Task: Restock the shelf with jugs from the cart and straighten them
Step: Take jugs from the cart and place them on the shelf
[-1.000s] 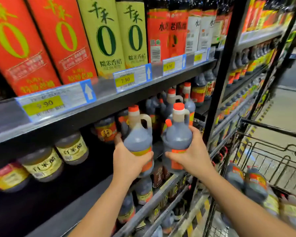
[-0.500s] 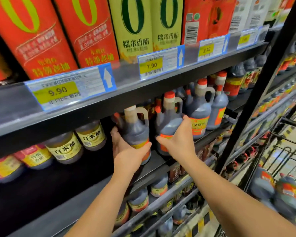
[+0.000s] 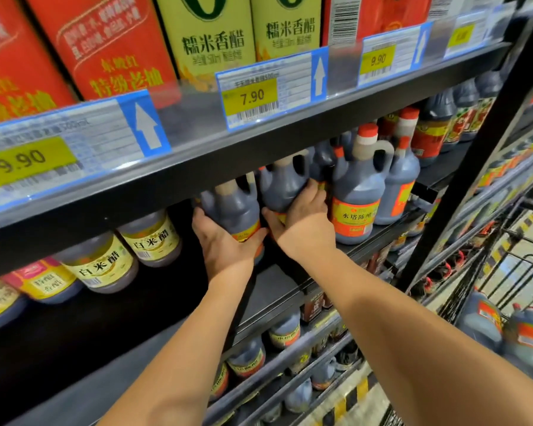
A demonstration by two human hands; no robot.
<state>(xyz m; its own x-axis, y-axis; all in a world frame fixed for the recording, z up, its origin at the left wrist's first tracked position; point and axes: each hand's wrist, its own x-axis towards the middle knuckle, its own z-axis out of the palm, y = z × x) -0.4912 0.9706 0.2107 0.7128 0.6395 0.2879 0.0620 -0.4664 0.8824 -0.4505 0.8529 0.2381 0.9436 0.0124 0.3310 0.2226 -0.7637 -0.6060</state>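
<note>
A person's two bare arms reached into a black metal store shelf. The left hand gripped the lower body of a dark grey plastic jug with a loop handle, thumb and fingers wrapped round its orange label. The right hand gripped a second matching dark jug just beside it.

A second earlier both jugs had been held out in front of the shelf, red caps showing. They had since gone in under the upper shelf's edge, which hid their caps, next to a standing jug with an orange label.

Whether their bases had touched down could not be told. The placing seemed nearly done, with releasing and straightening likely next. More jugs waited in the wire cart.
</note>
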